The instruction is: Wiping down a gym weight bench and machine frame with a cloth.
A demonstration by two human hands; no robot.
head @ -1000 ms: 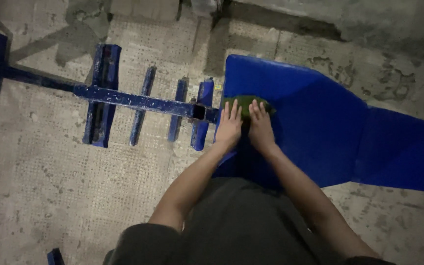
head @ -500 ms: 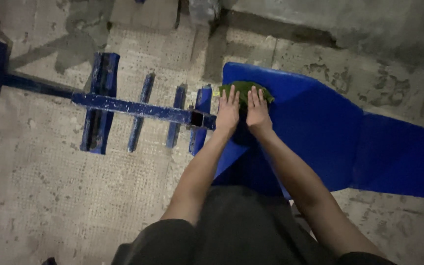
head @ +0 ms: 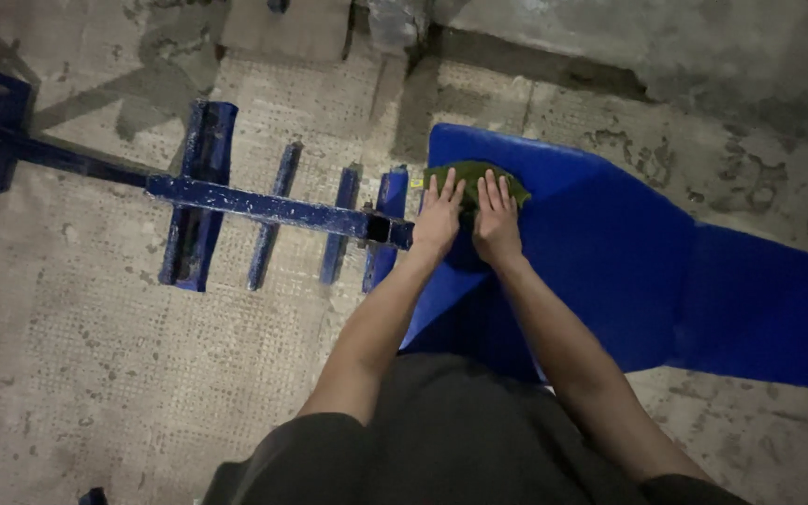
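The green cloth [head: 475,180] lies bunched near the far rounded edge of the blue moulded seat panel [head: 610,262], which rests on the rough concrete floor [head: 95,374]. We have both hands flat on it: the left hand [head: 439,222] covers its near left part, the right hand [head: 497,221] its near right part, side by side and almost touching. The fingers [head: 443,192] of both are stretched out and slack, pressing down rather than gripping anything.

To wipe well here, we judge that the palms should bear the weight, so the cloth moves with them and does not slip out ahead. Keeping the two hands together spreads the pressure evenly over the curved blue surface. The cloth sits close to the panel's rim, so short strokes seem wise; a long push could carry it off the edge onto the gritty floor. Just left of the left hand, the blue metal frame [head: 273,208] with its crossbars ends in an open square tube, and we would keep knuckles clear of it.
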